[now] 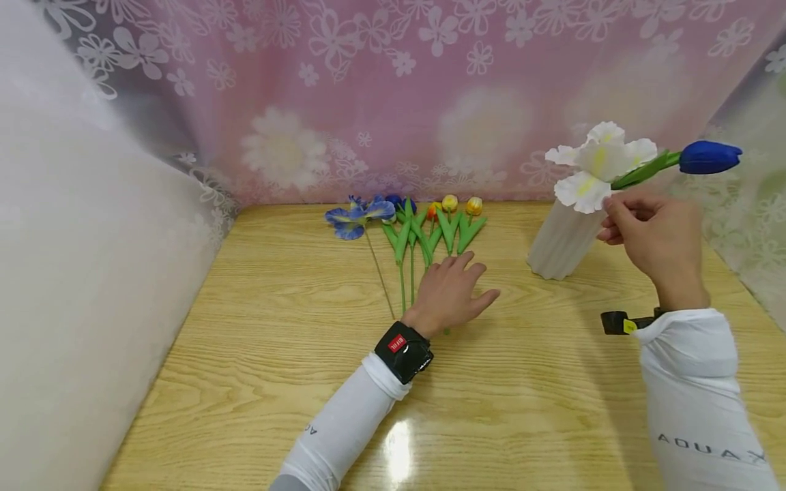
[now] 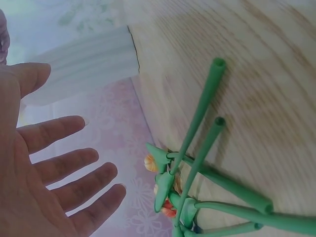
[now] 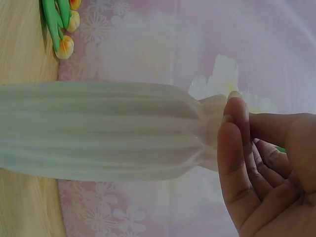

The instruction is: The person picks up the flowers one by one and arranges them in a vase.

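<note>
My right hand (image 1: 660, 235) is at the mouth of a ribbed white vase (image 1: 561, 239), thumb and fingertips pinching at its rim; in the right wrist view the fingers (image 3: 232, 158) overlap the vase's neck. A white iris (image 1: 598, 164) and a blue tulip (image 1: 709, 158) stand in the vase, the tulip leaning out to the right above this hand. My left hand (image 1: 451, 290) is spread palm down over the stems of several artificial tulips (image 1: 424, 239). In the left wrist view, its straight fingers (image 2: 84, 192) hold nothing and green stems (image 2: 202, 108) lie beyond them.
A blue iris (image 1: 359, 217) with a thin stem lies left of the tulips. The blooms are at the back edge of the wooden table (image 1: 276, 382), by a pink flowered curtain (image 1: 381, 102). A pale covering (image 1: 104, 273) hangs on the left.
</note>
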`<state>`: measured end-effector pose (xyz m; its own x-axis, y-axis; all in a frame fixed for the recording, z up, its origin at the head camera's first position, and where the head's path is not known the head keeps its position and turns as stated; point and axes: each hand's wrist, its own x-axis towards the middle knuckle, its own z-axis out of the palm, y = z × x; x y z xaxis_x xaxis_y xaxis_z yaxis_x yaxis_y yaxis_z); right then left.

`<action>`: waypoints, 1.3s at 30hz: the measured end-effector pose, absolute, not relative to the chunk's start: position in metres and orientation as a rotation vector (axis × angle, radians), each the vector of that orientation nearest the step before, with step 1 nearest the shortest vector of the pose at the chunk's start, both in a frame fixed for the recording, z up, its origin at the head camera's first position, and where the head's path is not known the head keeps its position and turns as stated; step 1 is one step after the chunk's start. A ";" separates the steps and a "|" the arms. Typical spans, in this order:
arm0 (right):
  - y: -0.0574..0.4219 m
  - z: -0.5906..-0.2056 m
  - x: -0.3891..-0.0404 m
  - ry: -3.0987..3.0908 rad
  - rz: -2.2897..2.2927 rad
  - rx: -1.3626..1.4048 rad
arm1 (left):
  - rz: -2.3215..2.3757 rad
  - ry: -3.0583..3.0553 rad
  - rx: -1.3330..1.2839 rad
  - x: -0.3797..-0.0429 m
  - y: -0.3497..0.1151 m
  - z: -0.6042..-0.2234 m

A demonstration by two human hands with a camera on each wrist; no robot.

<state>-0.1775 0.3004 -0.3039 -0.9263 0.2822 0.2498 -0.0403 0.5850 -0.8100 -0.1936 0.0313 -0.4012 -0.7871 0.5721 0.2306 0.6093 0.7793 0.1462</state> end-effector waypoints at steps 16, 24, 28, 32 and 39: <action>0.287 -0.326 -0.178 -2.689 1.157 -0.053 | -0.349 -2.898 -0.871 -0.197 0.016 -0.409; 0.277 -0.340 -0.183 -2.787 1.121 0.098 | -0.315 -2.934 -0.829 -0.198 0.008 -0.414; 0.269 -0.351 -0.191 -2.840 1.181 0.150 | -0.327 -2.952 -0.808 -0.199 0.004 -0.416; 0.258 -0.365 -0.199 -2.886 1.208 0.170 | -0.326 -2.955 -0.802 -0.199 -0.001 -0.417; 0.241 -0.388 -0.211 -3.001 1.223 0.206 | -0.305 -2.988 -0.768 -0.199 -0.007 -0.420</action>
<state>-0.2112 0.2409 -0.3881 -0.9864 -0.1568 -0.0497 -0.0774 0.7090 -0.7009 -0.1990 -0.0072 -0.4197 -0.8764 0.4733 0.0889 0.4815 0.8579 0.1796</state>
